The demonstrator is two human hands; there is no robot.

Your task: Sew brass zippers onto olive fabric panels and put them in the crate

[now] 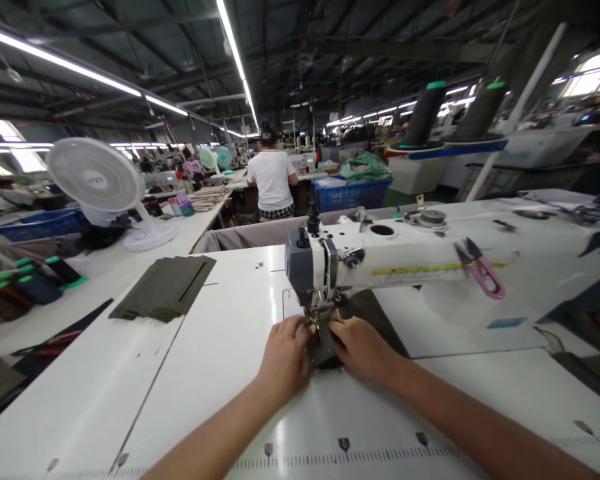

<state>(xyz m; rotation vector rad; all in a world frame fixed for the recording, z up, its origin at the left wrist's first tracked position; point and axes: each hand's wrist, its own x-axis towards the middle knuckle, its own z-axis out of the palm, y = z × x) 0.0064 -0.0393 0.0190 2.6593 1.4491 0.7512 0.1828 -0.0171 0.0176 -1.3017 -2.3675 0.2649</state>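
A white sewing machine [380, 257] stands on the white table [205, 360]. Under its needle lies a small dark olive fabric piece [325, 350]. My left hand [285, 357] rests on the table just left of the needle, fingers curled and pressing the fabric's left edge. My right hand [363, 347] presses the same piece from the right, fingers bent onto it. Both hands nearly meet below the presser foot. Most of the fabric is hidden by the hands.
A stack of dark olive fabric pieces [165, 287] lies at the left. Pink thread snips [483, 270] rest on the machine arm. A white fan [103, 183] and thread spools [35, 283] stand far left. A person in a white shirt [273, 180] sits ahead, facing away.
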